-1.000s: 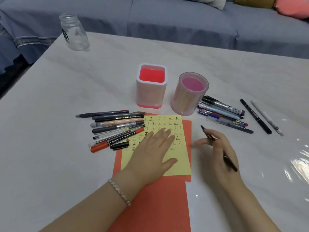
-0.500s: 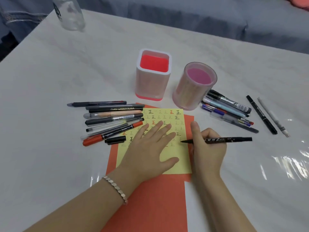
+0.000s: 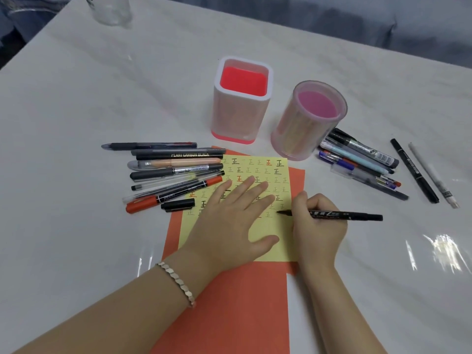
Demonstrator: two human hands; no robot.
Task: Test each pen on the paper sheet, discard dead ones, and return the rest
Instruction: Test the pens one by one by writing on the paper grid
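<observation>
The grip of the right hand (image 3: 316, 232) pinched the black marker (image 3: 344, 215) low on its barrel, nib at the right side of the yellow paper sheet (image 3: 281, 227). The left hand (image 3: 229, 221) lay flat on the sheet, grip wide. The marker looked light, stiff and smooth.

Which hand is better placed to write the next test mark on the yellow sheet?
Right. The right hand grips the black marker, with its tip at the yellow sheet. The left hand lies flat on the sheet and holds no pen.
</observation>
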